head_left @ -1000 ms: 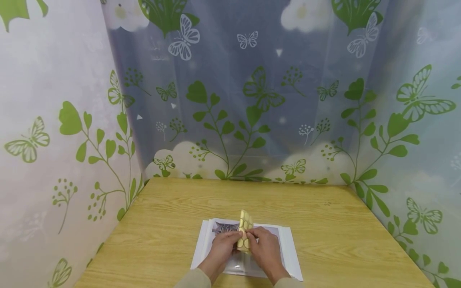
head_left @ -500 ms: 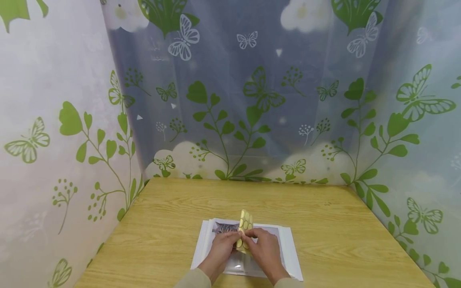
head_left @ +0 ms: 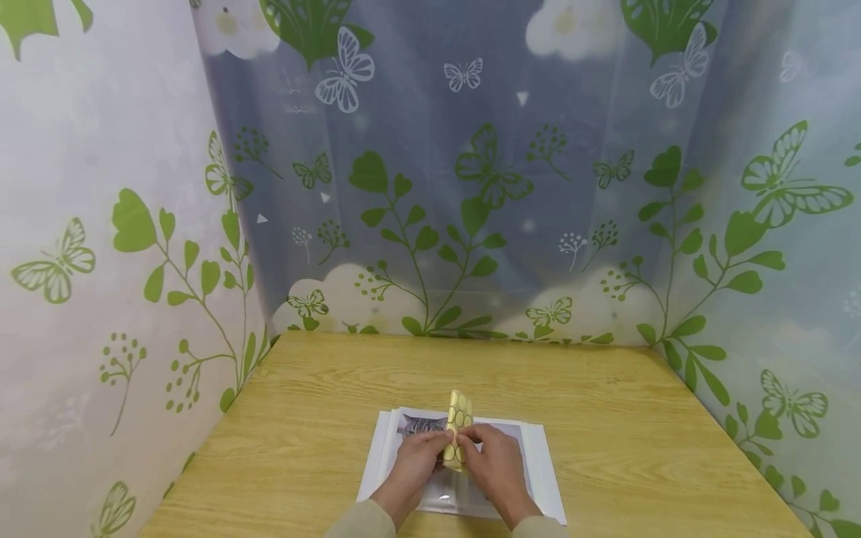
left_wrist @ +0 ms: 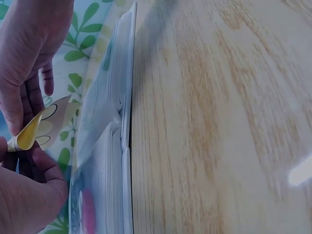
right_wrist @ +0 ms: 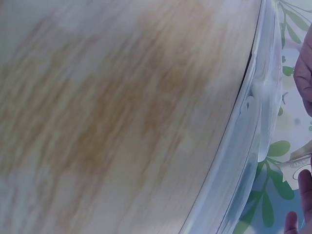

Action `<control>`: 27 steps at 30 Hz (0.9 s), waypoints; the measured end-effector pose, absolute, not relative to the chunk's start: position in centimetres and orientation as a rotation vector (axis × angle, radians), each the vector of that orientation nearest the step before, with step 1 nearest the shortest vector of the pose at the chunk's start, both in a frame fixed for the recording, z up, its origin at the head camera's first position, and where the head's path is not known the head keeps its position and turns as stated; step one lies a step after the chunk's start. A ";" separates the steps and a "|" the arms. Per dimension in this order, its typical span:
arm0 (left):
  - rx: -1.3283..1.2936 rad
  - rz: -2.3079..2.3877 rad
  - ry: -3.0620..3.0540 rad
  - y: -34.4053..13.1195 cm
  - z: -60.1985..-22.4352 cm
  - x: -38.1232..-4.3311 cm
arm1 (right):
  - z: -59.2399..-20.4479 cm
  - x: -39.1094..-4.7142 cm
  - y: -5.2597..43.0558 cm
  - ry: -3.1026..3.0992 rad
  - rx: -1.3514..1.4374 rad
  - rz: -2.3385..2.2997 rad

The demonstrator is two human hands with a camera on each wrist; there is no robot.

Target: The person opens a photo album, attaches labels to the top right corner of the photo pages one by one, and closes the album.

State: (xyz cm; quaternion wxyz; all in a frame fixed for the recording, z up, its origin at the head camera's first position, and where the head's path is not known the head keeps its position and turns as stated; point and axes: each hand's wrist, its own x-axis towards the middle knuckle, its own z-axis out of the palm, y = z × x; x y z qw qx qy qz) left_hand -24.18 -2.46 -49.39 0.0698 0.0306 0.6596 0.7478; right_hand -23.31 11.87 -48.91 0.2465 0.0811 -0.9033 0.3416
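Note:
A yellow sheet [head_left: 460, 407] printed with rows of outlined circles stands upright over an open photo album [head_left: 546, 471]. My left hand [head_left: 412, 469] pinches its left edge between thumb and fingers. From the other side my right hand [head_left: 499, 465] pinches the same sheet, its thumb beside the left one. The left wrist view shows the sheet [left_wrist: 30, 130] bent into a curl between both hands, with circles on its paler face. Only part of the sheet [right_wrist: 297, 165] enters the right wrist view, by the right fingertips.
The album lies flat on a wood-grain table [head_left: 323, 388], clear sleeves over its pages and a cat picture [head_left: 422, 426] on the left page. A curtain [head_left: 430, 179] with butterflies and leaves rises behind the table and along both sides.
My right thumb moves in over the sheet, then draws back slightly to the right. The left hand keeps its grip, and the album stays put.

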 end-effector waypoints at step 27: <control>-0.072 2.187 2.097 -3.3 -49.2 -24.7 | -48.0 -23.7 12.5 -2.398 -0.107 1.495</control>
